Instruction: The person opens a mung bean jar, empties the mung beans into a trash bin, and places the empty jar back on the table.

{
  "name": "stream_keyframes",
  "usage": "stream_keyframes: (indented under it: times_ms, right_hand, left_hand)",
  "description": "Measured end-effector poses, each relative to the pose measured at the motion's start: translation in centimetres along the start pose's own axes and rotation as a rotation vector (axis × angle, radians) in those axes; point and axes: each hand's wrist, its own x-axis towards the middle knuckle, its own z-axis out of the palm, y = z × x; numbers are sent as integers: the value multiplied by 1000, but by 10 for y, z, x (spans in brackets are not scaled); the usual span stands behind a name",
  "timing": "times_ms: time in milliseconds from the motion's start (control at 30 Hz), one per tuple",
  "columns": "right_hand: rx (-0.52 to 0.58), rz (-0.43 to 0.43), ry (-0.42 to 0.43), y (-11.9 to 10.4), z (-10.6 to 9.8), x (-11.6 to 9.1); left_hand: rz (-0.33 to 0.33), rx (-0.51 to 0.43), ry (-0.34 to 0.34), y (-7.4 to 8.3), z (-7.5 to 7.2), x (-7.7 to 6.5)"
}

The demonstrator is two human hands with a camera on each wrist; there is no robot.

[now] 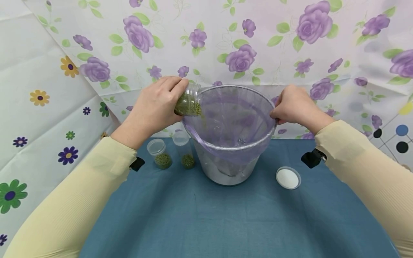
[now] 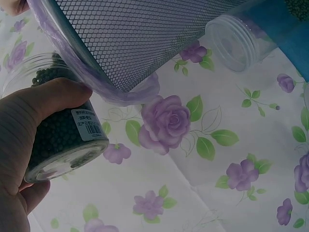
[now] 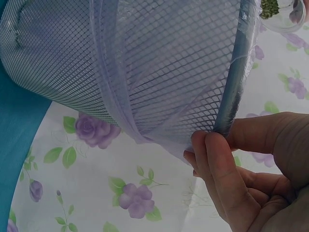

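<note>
My left hand grips a clear jar of small green beans, tipped on its side with its mouth at the bin's left rim. A label with a barcode shows on the jar in the left wrist view. Some beans seem to be falling from the mouth, though they are blurred. The silver mesh wastebasket stands upright, lined with a thin purple plastic bag folded over its rim. At the right rim, my right hand pinches the bag and rim between thumb and fingers, as the right wrist view shows.
Two clear containers, a short one and a taller one, hold green grains left of the bin. A shallow dish of white powder sits to the right. Blue cloth covers the table; a floral sheet hangs close behind.
</note>
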Motion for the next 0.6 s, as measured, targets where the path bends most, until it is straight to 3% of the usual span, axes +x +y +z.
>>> stream_keyframes:
  times_ms: [600]
  right_hand:
    - [-4, 4, -12, 0, 0, 1]
  left_hand:
    - [7, 5, 8, 2, -1, 1]
